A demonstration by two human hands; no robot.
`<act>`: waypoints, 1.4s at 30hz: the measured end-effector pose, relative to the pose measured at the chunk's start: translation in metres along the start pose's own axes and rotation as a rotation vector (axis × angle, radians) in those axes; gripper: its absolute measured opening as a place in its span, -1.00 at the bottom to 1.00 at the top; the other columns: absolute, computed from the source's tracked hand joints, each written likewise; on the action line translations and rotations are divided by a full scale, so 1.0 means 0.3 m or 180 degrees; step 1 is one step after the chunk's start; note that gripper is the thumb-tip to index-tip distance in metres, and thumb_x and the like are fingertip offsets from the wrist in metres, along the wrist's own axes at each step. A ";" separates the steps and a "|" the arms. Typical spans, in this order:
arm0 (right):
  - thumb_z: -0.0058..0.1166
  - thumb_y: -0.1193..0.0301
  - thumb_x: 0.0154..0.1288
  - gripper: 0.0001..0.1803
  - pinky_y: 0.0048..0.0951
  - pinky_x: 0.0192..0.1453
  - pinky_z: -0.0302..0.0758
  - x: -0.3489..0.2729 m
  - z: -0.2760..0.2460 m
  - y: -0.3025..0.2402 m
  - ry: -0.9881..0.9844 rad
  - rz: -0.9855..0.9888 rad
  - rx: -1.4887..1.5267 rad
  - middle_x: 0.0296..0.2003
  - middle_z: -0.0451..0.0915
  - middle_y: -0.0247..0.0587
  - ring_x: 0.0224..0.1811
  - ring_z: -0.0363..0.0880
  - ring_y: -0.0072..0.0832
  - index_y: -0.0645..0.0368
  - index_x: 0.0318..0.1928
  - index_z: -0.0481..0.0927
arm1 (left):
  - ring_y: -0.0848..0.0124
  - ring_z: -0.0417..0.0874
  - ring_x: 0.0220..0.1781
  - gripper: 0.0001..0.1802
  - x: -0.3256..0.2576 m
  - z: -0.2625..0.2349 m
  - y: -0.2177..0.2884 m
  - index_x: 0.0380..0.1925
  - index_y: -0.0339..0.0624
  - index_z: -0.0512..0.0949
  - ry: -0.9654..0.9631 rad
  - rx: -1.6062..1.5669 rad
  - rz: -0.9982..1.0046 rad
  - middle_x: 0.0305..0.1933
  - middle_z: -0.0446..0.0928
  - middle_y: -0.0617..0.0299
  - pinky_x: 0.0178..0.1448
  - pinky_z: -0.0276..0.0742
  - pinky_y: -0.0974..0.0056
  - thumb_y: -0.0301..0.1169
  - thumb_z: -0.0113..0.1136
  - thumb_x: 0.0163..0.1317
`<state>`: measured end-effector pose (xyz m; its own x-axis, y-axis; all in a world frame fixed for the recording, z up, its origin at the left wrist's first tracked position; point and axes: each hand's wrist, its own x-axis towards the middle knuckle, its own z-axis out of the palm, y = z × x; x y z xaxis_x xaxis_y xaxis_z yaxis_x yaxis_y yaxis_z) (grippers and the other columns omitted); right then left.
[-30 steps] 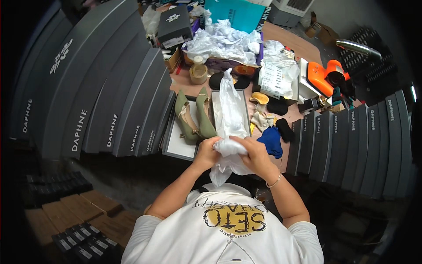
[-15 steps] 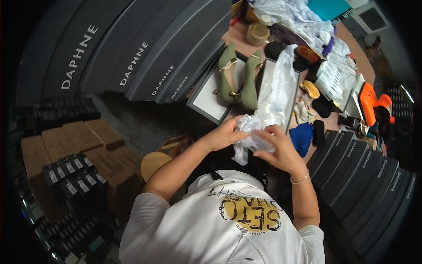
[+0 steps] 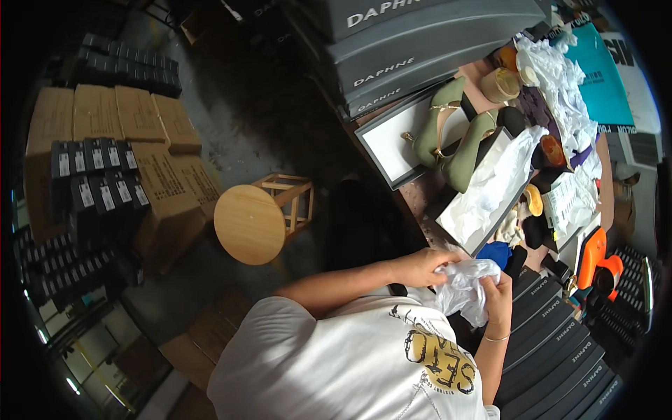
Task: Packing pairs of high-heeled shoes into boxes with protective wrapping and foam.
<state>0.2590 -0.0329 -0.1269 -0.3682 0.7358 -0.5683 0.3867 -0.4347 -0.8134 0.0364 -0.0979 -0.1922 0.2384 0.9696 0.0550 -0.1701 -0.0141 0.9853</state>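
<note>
At the pinkish worktop (image 3: 478, 72), crumpled white tissue paper (image 3: 464, 288) is gripped between left hand (image 3: 423, 267) and right hand (image 3: 498, 297), just near of the open grey rectangular box (image 3: 501, 215), whose long axis is slanted far-right.

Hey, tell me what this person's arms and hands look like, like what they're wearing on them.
Both the left hand and right hand are gloveless, and the forearms are uncovered. A loose white short sleeve covers the left upper arm. A thin, pale metallic bracelet circles the right wrist.
</note>
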 end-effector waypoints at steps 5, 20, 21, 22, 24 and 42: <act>0.06 0.52 0.30 -0.82 -0.62 -0.18 0.43 0.025 -0.005 -0.023 0.0363 -0.0150 0.0105 -0.31 0.63 -0.39 -0.29 0.50 -0.68 0.36 -0.15 0.60 | 0.57 0.58 -0.34 -0.59 -0.036 -0.042 -0.090 0.12 -0.27 0.40 0.0212 -0.0983 -0.1539 -0.26 0.56 0.29 -0.22 0.53 0.46 -0.52 0.09 0.25; 0.27 0.53 -0.06 -0.31 -0.24 0.08 0.42 0.092 0.297 -0.197 0.0990 -0.1849 -0.3245 0.12 0.42 0.07 0.07 0.46 -0.04 0.21 0.18 0.40 | 0.38 0.51 0.14 -0.55 0.102 -0.198 0.242 0.18 -0.21 0.31 0.0489 -0.2651 -0.1254 0.08 0.46 0.20 0.19 0.49 0.14 -0.36 0.07 0.32; 0.29 0.50 -0.05 -0.26 -0.22 0.15 0.38 0.073 0.315 -0.211 0.0895 -0.1967 -0.3410 0.17 0.37 0.07 0.15 0.41 -0.04 0.22 0.22 0.35 | 0.42 0.52 0.10 -0.55 0.101 -0.210 0.227 0.19 -0.20 0.31 0.0505 -0.2428 -0.1322 0.06 0.47 0.22 0.14 0.52 0.19 -0.39 0.08 0.32; 0.31 0.46 -0.04 -0.21 -0.20 0.22 0.33 0.062 0.326 -0.228 0.0797 -0.2085 -0.3576 0.23 0.31 0.08 0.23 0.36 -0.03 0.22 0.27 0.31 | 0.45 0.52 0.07 -0.54 0.100 -0.230 0.194 0.20 -0.18 0.30 0.0523 -0.2204 -0.1385 0.04 0.47 0.23 0.10 0.54 0.24 -0.42 0.08 0.31; 0.35 0.38 -0.02 -0.11 -0.20 0.31 0.26 0.050 0.270 -0.255 0.0464 -0.2185 -0.2352 0.30 0.22 0.06 0.30 0.28 -0.07 0.25 0.32 0.21 | 0.49 0.56 0.02 -0.56 0.113 -0.269 0.204 0.21 -0.20 0.31 0.0409 -0.2113 -0.1557 0.03 0.49 0.24 0.03 0.58 0.33 -0.51 0.05 0.32; 0.16 0.52 -0.08 -0.52 -0.34 -0.19 0.39 0.082 0.201 -0.197 0.1802 -0.2318 -0.3418 -0.36 0.46 -0.27 -0.23 0.48 -0.36 0.02 -0.03 0.57 | 0.41 0.58 -0.01 -0.65 0.201 -0.293 0.206 0.07 -0.32 0.42 -0.0082 -0.2286 -0.2389 -0.02 0.53 0.13 0.12 0.52 0.30 -0.49 0.12 0.29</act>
<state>0.1761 -0.0203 -0.1002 -0.4767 0.8379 0.2658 0.8000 0.5389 -0.2638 -0.0437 -0.0188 -0.1421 0.5374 0.6632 -0.5210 -0.4970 0.7481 0.4397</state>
